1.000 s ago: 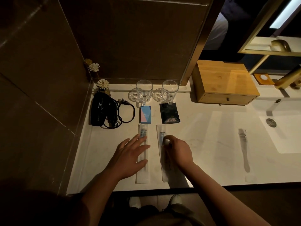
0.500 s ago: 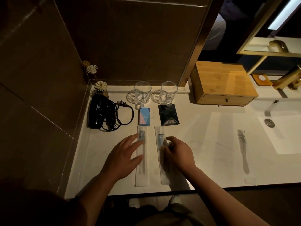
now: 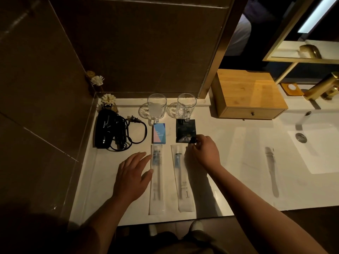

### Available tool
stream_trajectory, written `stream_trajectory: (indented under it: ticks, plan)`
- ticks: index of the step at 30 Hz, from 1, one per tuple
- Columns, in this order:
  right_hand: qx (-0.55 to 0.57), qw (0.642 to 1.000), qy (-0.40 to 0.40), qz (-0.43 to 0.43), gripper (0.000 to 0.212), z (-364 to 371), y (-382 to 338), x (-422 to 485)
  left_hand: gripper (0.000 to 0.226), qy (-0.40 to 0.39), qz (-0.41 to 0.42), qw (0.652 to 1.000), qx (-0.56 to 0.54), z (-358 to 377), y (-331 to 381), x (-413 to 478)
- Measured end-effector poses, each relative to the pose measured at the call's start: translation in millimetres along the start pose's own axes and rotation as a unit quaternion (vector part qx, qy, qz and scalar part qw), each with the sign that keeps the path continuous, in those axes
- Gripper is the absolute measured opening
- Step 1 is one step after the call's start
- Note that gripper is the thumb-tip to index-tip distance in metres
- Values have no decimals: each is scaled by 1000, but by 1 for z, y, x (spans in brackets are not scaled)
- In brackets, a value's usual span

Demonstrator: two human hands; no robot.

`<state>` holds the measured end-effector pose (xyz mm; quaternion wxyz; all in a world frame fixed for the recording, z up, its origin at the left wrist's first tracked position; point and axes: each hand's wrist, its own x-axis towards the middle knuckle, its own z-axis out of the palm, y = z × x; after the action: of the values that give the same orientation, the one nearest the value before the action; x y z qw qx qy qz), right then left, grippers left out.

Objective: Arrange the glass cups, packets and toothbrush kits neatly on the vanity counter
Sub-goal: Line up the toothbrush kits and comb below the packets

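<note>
I find the layout on the vanity counter [image 3: 229, 143] close to finished. Two glass cups [image 3: 156, 107] stand on clear coasters [image 3: 145, 112] at the back edge, side by side, handles turned toward the front. In front of them lie two packets: a blue and pink one [image 3: 159, 133] under the left cup and a black packet [image 3: 185, 130] under the right. Two toothbrush kits [image 3: 156, 178] lie lengthwise behind the front edge, one beneath each packet, so each column reads cup, packet, kit.

The right hand [image 3: 204, 150] is at the black packet's near right corner, thumb and forefinger narrowed onto it; I judge this a pinch to square the packet, which sits slightly skewed against its neighbour. I cannot confirm how firm the hold is.

The left hand [image 3: 133, 176] is flat, fingers spread wide and holding nothing, fingertips touching the left kit's edge, probably steadying it in line.

A black hair dryer [image 3: 104, 129] with coiled cord occupies the back left corner beside a small flower [image 3: 108, 99]; a wooden drawer box [image 3: 249, 94] stands right of the cups. Neither obstructs the work.
</note>
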<state>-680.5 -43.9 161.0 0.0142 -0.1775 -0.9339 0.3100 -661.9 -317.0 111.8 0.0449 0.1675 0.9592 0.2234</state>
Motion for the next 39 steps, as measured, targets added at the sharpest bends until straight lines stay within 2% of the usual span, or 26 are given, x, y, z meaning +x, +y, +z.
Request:
stream_trajectory:
  ticks: [6,9,12,17,23,32,39]
  plan:
    - [6,1000,5,7,35,0,0,0,55,-2,-2,1000,1,-2,1,0]
    - [-6,999,29,-26,36,-4,-1,-15,55,1,0,1000,1,-2,1,0]
    - [-21,998,-6,-53,33,1,-10,-40,55,2,0,1000,5,-2,2,0]
    - [-27,996,-85,11,34,14,-17,-63,53,-1,13,1000,13,-4,3,0]
    - [-2,997,-68,42,31,15,-13,-67,57,-6,27,999,39,-5,5,-3]
    - [-2,998,-49,41,29,16,-12,-70,55,-3,32,999,41,-5,5,-3]
    - [13,997,-53,53,36,15,-10,-68,57,2,26,999,29,-6,5,-2]
